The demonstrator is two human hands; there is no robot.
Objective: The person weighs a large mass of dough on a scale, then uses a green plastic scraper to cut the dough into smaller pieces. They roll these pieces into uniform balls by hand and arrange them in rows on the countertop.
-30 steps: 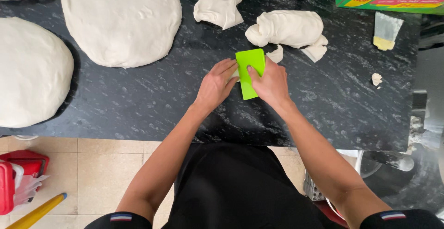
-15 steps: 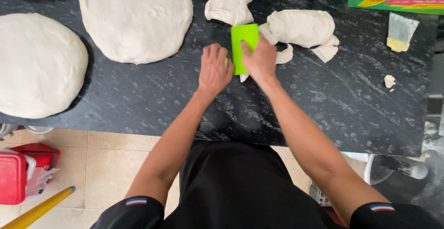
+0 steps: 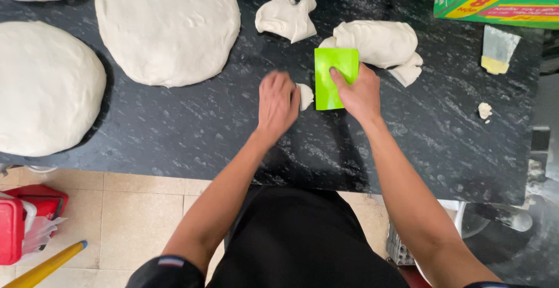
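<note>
Separating from the flat green plastic scraper [image 3: 333, 78], the left hand [image 3: 277, 103] now curls over 1 small white dough piece [image 3: 305, 96]; the right hand [image 3: 359, 93] keeps gripping the scraper against the large dough lump [image 3: 378, 42].

On my dark speckled stone counter [image 3: 174, 125], three large flattened white dough rounds [image 3: 167, 26] fill the upper left. A green cardboard box [image 3: 495, 0] sits upper right; a red plastic container [image 3: 23, 224] stands lower left.

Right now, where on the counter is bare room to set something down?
Bare: the strip between the right hand and the small crumb, and below the round dough disc. Crowded: around the green scraper and dough lumps.
</note>
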